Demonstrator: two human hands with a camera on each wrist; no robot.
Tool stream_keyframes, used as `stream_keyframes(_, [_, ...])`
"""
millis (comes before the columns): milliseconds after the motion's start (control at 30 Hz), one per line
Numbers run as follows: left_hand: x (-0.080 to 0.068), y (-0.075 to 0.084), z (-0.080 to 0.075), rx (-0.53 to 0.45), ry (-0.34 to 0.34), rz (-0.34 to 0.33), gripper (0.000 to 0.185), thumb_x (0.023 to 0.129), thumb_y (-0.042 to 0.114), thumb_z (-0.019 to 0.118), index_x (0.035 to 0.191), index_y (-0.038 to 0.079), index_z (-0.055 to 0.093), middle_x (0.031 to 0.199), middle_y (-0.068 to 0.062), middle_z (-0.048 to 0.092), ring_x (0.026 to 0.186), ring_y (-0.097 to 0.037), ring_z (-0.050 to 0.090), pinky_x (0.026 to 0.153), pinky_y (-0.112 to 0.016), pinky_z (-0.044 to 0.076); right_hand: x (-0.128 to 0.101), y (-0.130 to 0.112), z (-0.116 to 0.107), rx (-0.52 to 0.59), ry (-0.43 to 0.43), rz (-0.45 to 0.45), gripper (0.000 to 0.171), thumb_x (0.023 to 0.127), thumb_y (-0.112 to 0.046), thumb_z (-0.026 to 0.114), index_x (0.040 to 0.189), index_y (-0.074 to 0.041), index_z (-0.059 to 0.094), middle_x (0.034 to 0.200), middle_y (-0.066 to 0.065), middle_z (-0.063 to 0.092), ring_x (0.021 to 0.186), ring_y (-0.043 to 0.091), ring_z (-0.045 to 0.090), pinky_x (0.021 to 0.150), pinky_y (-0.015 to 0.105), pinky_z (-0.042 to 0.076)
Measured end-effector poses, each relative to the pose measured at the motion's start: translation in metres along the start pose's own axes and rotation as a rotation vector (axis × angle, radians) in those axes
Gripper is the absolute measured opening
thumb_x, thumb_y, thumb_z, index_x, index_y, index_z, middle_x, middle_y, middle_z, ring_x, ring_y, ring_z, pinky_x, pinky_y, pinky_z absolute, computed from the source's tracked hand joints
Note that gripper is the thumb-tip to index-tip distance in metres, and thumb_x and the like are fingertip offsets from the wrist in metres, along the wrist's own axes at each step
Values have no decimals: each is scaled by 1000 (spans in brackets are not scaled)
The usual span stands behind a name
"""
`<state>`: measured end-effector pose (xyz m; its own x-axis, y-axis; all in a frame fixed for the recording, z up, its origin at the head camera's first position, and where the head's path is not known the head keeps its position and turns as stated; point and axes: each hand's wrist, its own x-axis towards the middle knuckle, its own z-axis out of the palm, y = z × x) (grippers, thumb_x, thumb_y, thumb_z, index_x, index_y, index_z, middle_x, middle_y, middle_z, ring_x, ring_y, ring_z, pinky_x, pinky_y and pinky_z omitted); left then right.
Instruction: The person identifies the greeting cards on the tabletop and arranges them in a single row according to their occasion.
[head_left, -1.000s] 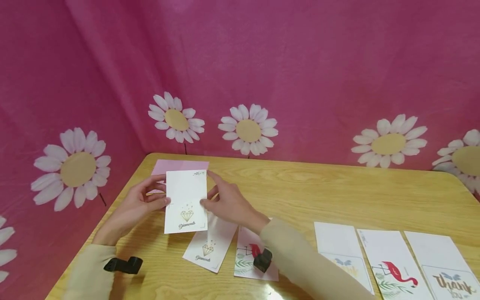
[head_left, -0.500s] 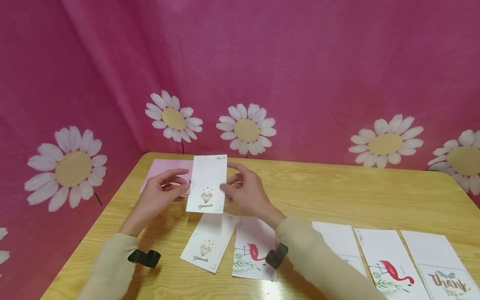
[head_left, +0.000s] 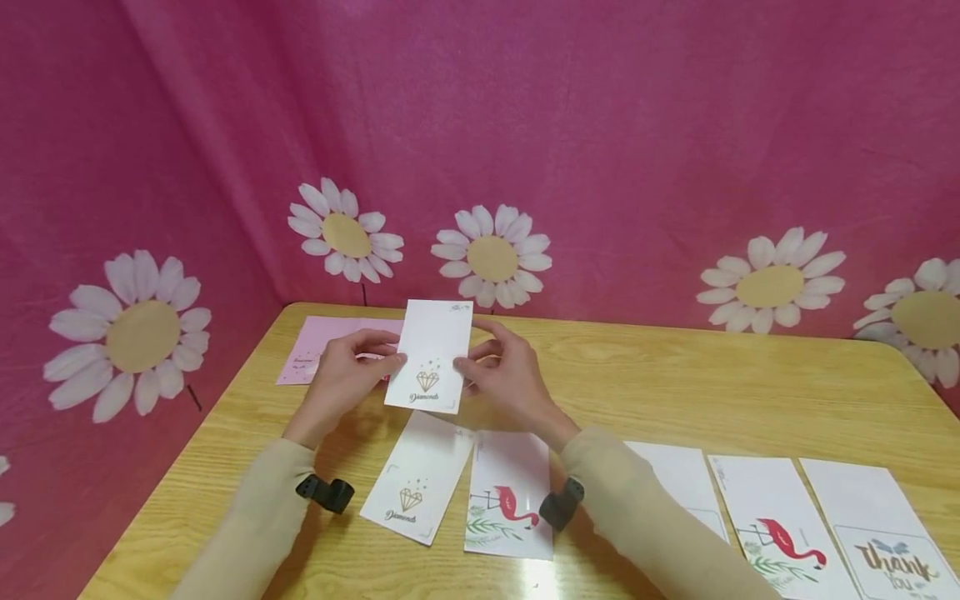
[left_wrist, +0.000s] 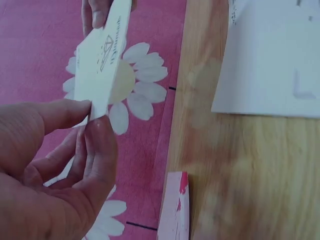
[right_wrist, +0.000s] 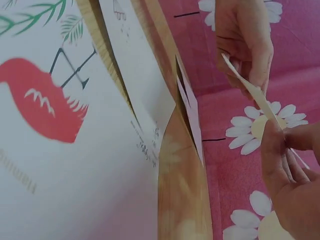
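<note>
A white card [head_left: 437, 342] printed with a gold heart-shaped diamond and the word "Diamonds" is held up above the table. My left hand [head_left: 352, 371] pinches its left edge between thumb and fingers, and my right hand [head_left: 506, 375] pinches the opposite edge. In the left wrist view the card [left_wrist: 102, 65] appears tilted, thumb on its printed face and fingers behind. From the right wrist the card [right_wrist: 250, 90] shows almost edge-on. Below it on the table lies a matching diamond card [head_left: 416, 479], slanted, beside a flamingo card [head_left: 510, 500].
A pink card [head_left: 303, 350] lies at the table's back left, partly behind my left hand. At the right lie a partly covered white card [head_left: 667, 458], another flamingo card [head_left: 780, 517] and a "Thank you" card [head_left: 877, 525]. A pink flowered cloth [head_left: 615, 125] hangs behind the table [head_left: 637, 375].
Both hands have moved right and slightly away with the held diamond card. The left hand's thumb and fingers now pinch its left edge, where a half second ago they were at or beside it.
</note>
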<state>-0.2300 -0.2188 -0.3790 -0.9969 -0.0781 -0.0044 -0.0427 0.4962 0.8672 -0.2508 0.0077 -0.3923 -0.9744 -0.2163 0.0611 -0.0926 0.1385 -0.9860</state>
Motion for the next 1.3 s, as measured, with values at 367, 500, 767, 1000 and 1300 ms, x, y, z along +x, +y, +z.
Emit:
stream_keyframes(367, [24, 2, 18, 138, -15, -63, 49, 89, 29, 79, 131, 9, 64, 122, -15, 70, 109, -30, 67, 80, -31, 59, 20, 15, -6, -93, 73, 73, 66, 87, -8, 80, 147, -13, 53, 108, 16, 71, 76, 22, 73, 70, 34, 64])
stream_keyframes(500, [32, -1, 23, 242, -14, -75, 48, 88, 29, 79, 129, 9, 64, 118, -14, 71, 103, -29, 65, 79, -33, 55, 29, 18, -7, -164, -5, 100, 71, 85, -5, 80, 149, -11, 51, 108, 16, 69, 75, 21, 73, 70, 33, 64])
stream_keyframes(767, [48, 0, 32, 422, -34, -35, 50, 90, 27, 75, 133, 6, 60, 113, -14, 71, 98, -30, 65, 90, -46, 54, 48, 23, -5, -281, -88, 107, 78, 86, -4, 78, 154, -8, 42, 104, 16, 65, 66, 19, 71, 66, 29, 62])
stream_keyframes(1000, [62, 4, 36, 518, -79, -45, 49, 91, 26, 74, 134, 6, 62, 114, -15, 70, 98, -31, 63, 88, -47, 54, 59, 28, -2, -407, -116, 99, 70, 89, -8, 76, 152, -5, 46, 96, 13, 65, 74, 19, 62, 66, 21, 55])
stream_keyframes(1300, [70, 6, 38, 615, -147, -93, 45, 89, 25, 76, 126, 3, 64, 118, -17, 68, 99, -33, 60, 90, -48, 53, 66, 28, 1, -587, -200, 74, 51, 90, -11, 73, 140, -2, 61, 100, 14, 65, 87, 24, 56, 70, 23, 46])
